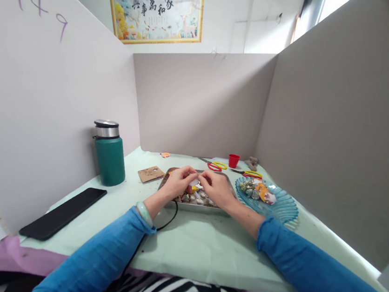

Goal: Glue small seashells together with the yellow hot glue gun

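Note:
Above a metal tray [201, 207] my two hands meet, fingertips nearly touching. My left hand [181, 181] is closed in a pinch on a small whitish piece. Close beside it, my right hand [216, 188] is also pinched at the same spot; what its fingertips hold is too small to name. Several small pale and brown pieces, with a yellow one [194, 188] among them, lie in the tray below my fingers. Right of my right hand is a blue glass plate [285, 205] holding orange, white and greenish decorated pieces [263, 192].
A green bottle [111, 160] and a black phone [65, 212] are at the left. Behind the tray lie a brown card [151, 174], red-and-yellow scissors [217, 166], another pair [250, 174] and a red cup [233, 160]. Grey partitions [203, 102] enclose the table.

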{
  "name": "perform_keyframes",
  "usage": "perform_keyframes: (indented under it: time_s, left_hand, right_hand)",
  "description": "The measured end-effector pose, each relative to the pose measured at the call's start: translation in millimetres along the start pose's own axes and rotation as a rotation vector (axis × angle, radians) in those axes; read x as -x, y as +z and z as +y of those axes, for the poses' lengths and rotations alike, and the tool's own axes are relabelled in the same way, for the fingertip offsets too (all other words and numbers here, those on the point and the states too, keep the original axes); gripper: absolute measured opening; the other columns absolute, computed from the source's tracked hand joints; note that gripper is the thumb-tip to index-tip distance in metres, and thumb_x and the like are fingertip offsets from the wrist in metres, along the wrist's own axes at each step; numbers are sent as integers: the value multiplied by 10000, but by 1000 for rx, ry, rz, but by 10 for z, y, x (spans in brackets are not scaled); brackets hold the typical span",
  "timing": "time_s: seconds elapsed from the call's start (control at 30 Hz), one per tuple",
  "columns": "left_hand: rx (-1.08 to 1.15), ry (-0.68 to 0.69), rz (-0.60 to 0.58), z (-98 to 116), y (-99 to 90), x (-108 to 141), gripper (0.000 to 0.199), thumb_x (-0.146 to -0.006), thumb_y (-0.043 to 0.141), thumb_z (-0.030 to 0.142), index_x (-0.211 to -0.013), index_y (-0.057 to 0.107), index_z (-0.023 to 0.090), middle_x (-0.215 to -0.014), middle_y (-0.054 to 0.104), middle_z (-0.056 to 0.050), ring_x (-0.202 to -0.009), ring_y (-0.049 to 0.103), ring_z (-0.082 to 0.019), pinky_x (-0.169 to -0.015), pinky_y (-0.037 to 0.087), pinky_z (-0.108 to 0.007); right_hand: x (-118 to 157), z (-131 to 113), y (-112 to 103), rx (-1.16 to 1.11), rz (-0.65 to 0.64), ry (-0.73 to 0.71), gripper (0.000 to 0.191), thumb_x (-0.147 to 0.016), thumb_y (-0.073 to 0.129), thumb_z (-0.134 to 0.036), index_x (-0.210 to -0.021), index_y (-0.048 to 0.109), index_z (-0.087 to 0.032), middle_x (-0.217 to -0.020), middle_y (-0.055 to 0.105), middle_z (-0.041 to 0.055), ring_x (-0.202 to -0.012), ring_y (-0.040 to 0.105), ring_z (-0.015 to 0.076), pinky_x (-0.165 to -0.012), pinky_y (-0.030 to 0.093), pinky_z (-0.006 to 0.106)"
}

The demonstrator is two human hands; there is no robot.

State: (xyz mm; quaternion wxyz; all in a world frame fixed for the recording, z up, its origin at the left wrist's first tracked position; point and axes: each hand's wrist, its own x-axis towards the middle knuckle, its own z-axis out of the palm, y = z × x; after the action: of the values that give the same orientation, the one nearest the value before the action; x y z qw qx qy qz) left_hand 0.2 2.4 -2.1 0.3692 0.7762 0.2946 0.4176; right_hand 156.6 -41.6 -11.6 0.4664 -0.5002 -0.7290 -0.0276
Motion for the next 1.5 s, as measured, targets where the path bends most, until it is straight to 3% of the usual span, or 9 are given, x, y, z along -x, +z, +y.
perform_keyframes:
  time_s: [1.0,1.5]
  left_hand:
    - [0,-13,-10,21,-4,10,322,-775,519,446,-868,574,143,-656,549,8,-488,563,-96,-457,452,-194]
    - [43,-8,1,-4,-3,-7,288,-770,538,425,-863,533,152,-617,540,20,-470,559,-93,-425,417,-173]
  right_hand:
    - [3,-6,-11,26,-4,12,263,-848,437,-363,-714,585,-191,-609,589,-10,-536,483,108,-537,312,211]
    - [2,1,-5,5,4,-9,236,-849,430,-334,-749,588,-191,-645,608,-7,-554,493,105,-546,319,205]
